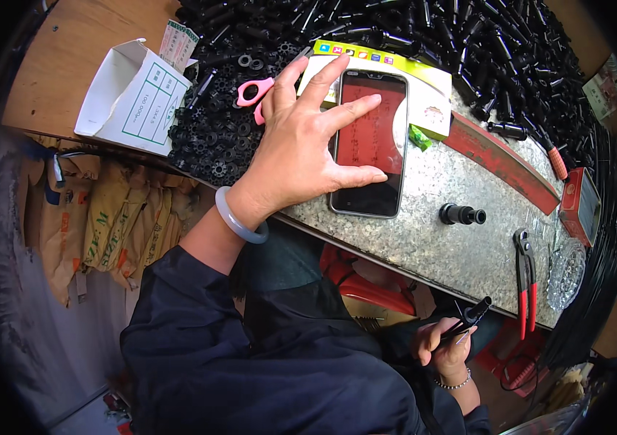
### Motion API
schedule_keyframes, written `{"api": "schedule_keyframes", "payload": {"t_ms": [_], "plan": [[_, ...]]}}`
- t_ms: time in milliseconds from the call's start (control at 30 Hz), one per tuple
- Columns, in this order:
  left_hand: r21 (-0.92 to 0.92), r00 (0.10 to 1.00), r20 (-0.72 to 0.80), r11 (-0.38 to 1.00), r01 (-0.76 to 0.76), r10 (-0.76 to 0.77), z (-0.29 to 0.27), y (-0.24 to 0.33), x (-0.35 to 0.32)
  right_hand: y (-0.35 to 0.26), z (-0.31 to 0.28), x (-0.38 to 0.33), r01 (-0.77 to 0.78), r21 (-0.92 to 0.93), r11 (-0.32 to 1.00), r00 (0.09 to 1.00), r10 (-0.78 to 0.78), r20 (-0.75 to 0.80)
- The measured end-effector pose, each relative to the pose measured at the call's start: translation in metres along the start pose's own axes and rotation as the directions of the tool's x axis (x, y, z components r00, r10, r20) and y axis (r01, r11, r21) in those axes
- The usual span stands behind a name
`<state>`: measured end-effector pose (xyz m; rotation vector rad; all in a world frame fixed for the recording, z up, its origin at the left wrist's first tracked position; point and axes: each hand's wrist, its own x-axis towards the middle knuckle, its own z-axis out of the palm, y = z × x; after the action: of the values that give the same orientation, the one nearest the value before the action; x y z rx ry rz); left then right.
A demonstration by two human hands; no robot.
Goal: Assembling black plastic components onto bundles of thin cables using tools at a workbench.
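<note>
My left hand (297,141) reaches over a smartphone (368,196), its fingers spread wide and the thumb across the lower screen. The phone shows a red picture and leans on a white and yellow-green box (432,112). Below the table's front edge, my right hand (445,345) is closed around a black tubular plastic part (476,312); thin dark prongs stick out beside it. A similar black fitting (462,214) lies on the speckled tabletop (424,250) between the hands. Pink-handled scissors (252,92) lie just beyond my left fingers.
Black tubular parts (482,43) pile along the back, with small black rings (225,138) at left beside a white carton (130,98). A red metal strip (500,161), red-handled pliers (526,283), a red box (579,206) and a clear glass dish (566,272) occupy the right.
</note>
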<state>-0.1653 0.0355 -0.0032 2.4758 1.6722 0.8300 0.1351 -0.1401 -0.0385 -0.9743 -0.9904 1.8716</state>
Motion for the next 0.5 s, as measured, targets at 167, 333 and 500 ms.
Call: {"api": "schedule_keyframes", "payload": {"t_ms": [167,333,500], "plan": [[0.003,1.0,-0.001,1.0,0.015,-0.015,-0.005,0.004,-0.001,0.0,0.001,0.0,-0.005,-0.007,1.0,1.0,0.005,0.001],[-0.088,0.995,-0.103,0.996,-0.002,-0.007,-0.009,0.006,-0.012,0.0,-0.001,-0.001,0.007,0.003,1.0,1.0,-0.007,0.002],[-0.051,0.979,-0.202,0.999,-0.011,0.001,-0.008,0.008,-0.039,-0.002,-0.001,-0.001,0.01,-0.017,1.0,1.0,-0.01,-0.007]]}}
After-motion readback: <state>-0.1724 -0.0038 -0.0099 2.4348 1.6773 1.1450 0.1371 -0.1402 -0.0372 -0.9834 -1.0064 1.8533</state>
